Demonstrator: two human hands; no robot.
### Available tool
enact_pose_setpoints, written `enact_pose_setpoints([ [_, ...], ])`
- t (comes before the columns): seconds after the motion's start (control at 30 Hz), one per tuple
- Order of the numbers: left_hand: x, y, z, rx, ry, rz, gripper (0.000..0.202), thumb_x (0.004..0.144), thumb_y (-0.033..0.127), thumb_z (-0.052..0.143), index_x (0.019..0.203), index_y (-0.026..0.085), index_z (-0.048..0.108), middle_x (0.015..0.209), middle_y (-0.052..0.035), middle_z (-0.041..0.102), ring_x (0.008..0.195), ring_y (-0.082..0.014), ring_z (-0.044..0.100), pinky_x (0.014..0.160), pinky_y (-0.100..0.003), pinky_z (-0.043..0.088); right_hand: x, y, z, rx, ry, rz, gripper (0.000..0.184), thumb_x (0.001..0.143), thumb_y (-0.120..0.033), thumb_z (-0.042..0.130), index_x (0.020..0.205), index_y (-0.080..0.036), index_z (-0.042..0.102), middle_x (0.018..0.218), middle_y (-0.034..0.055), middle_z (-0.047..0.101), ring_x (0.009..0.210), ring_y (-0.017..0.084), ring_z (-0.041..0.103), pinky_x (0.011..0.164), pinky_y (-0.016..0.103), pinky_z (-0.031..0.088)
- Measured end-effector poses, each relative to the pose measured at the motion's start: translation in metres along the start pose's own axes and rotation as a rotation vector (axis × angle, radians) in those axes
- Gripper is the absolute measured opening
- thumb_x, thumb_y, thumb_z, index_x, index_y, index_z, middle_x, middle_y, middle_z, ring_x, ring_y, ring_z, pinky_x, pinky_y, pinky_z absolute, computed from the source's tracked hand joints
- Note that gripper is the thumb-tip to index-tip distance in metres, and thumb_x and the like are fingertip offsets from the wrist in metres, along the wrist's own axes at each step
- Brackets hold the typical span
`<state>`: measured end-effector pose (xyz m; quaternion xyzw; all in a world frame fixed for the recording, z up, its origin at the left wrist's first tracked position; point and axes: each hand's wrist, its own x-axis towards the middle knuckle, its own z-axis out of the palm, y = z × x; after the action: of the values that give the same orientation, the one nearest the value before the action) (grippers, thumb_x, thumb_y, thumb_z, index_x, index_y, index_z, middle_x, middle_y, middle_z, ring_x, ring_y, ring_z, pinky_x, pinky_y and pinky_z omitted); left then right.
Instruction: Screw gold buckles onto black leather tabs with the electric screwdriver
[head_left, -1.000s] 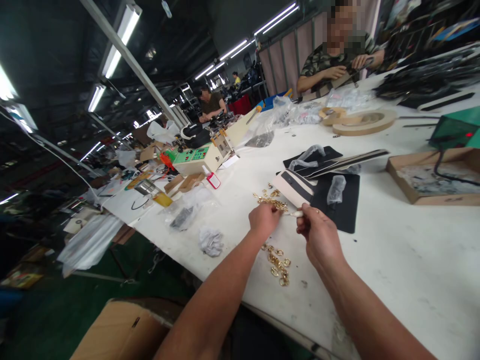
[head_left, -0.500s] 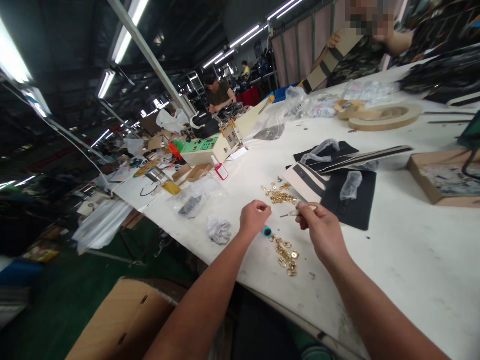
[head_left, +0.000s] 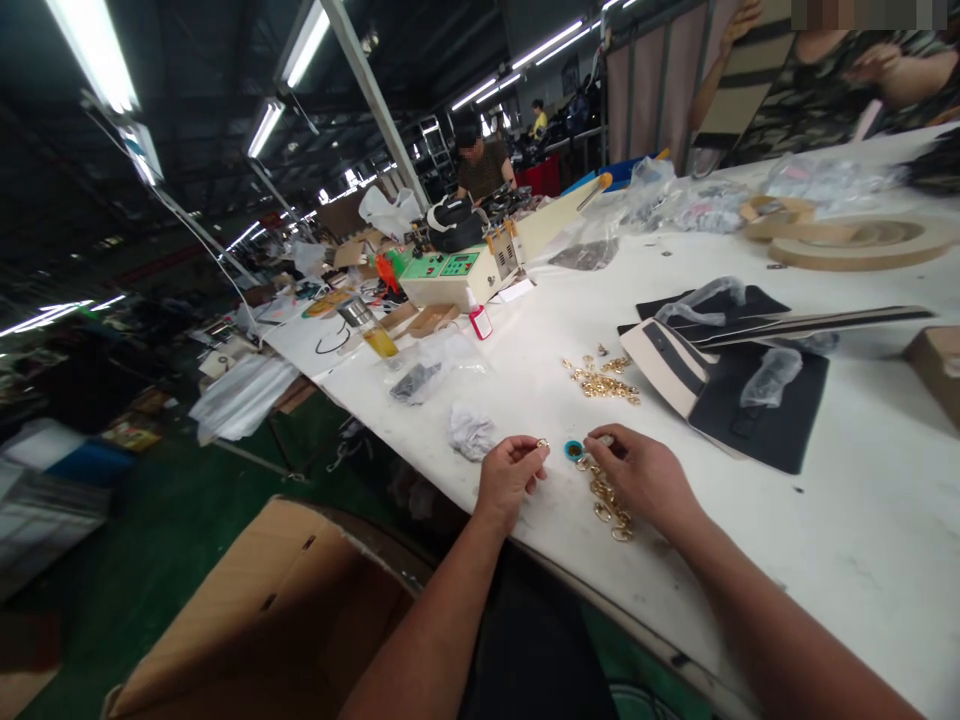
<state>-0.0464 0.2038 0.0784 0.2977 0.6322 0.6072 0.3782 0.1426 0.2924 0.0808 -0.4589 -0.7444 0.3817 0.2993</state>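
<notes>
A small gold-coloured ring-shaped metal fitting [head_left: 542, 443] is pinched between the thumb and forefinger of my left hand [head_left: 510, 475]. My right hand [head_left: 641, 468] is closed around a slim pale-handled tool [head_left: 602, 440], mostly hidden by the fingers. Its tip is at a small round turquoise cap [head_left: 574, 450] with dark contents; I cannot tell whether it touches them. Loose gold rings [head_left: 602, 490] lie just below the cap, partly behind my right hand. Farther back is a pile of smaller gold fittings [head_left: 600, 384].
Black and beige strap pieces [head_left: 765, 410] lie right of the gold pile. A crumpled white cloth [head_left: 471, 432] is left of my hands. Behind stand a red-labelled bottle [head_left: 478, 316] and a green-panelled machine [head_left: 457, 275]. An open carton [head_left: 247, 580] sits below the table edge. A co-worker holds a striped panel [head_left: 750, 80].
My right hand has brought the tool leftward and down to the turquoise cap. My left hand has turned, so the gold fitting shows more clearly. The whole view has shifted.
</notes>
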Motion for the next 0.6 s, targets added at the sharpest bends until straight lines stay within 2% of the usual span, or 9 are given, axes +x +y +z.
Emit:
enact_pose_setpoints([
  [0.17,0.000,0.000,-0.001,-0.034,-0.051,-0.015,0.042,0.065,0.040,0.094,0.089,0.016,0.070,0.063,0.0008,0.068,0.049,-0.0087,0.055,0.043,-0.018,0.035,-0.001,-0.005,-0.004,0.116,0.078,0.031,0.039,0.091,-0.063,0.061,0.093,-0.028,0.078,0.068,0.0004,0.071,0.064,0.022,0.063,0.063,0.034,0.043],
  [0.37,-0.001,-0.001,0.001,-0.021,-0.085,-0.016,0.041,0.064,0.039,0.094,0.087,0.015,0.071,0.062,0.0015,0.068,0.050,-0.0096,0.057,0.045,-0.019,0.038,0.000,-0.007,-0.006,0.178,0.099,0.047,0.043,0.088,-0.066,0.064,0.089,-0.026,0.079,0.063,0.0006,0.068,0.058,0.021,0.060,0.058,0.033,0.041],
  [0.6,-0.003,0.000,0.002,-0.020,-0.096,-0.006,0.040,0.064,0.038,0.094,0.087,0.015,0.070,0.061,0.0021,0.067,0.050,-0.0092,0.056,0.047,-0.019,0.038,-0.008,-0.015,-0.011,0.392,0.082,0.134,0.045,0.088,-0.066,0.070,0.100,-0.025,0.080,0.081,0.0037,0.077,0.075,0.023,0.068,0.065,0.032,0.046],
])
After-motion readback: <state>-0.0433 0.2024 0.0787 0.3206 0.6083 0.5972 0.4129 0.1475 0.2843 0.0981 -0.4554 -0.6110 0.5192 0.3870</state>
